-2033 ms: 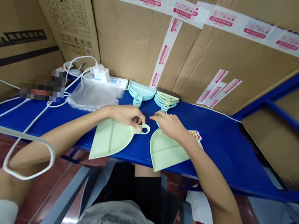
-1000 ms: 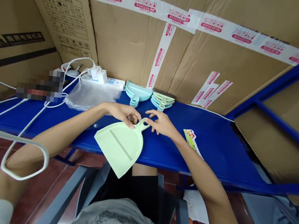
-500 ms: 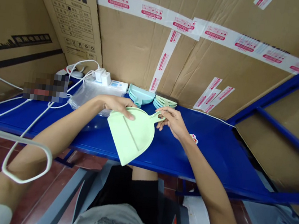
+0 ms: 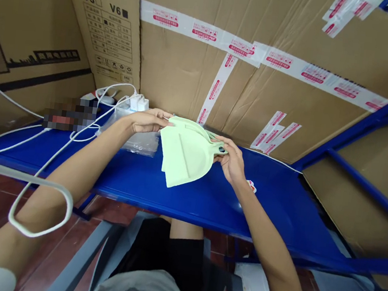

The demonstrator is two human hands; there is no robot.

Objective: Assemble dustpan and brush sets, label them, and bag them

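A pale green dustpan (image 4: 195,160) is held up over the blue table, its flat lip facing down and left. Behind it shows the offset edge of what looks like a second pale green dustpan (image 4: 179,122). My left hand (image 4: 150,121) pinches the pans at their upper left corner. At the right, my right hand (image 4: 231,157) is closed around the handle end with its hanging hole. The pans hide most of what stands against the cardboard behind them; a sliver of a green item shows above the handle.
A clear plastic bag (image 4: 141,143) lies left of the pans on the blue table (image 4: 272,197). White cables (image 4: 74,138) and a white plug (image 4: 139,103) are at the back left. Taped cardboard (image 4: 176,63) walls the rear; a blue metal frame (image 4: 363,176) rises at the right.
Both hands have lifted the green dustpan up and to the right, towards the back. A second pan's edge now shows behind it. My left hand has shifted from its face to its corner.
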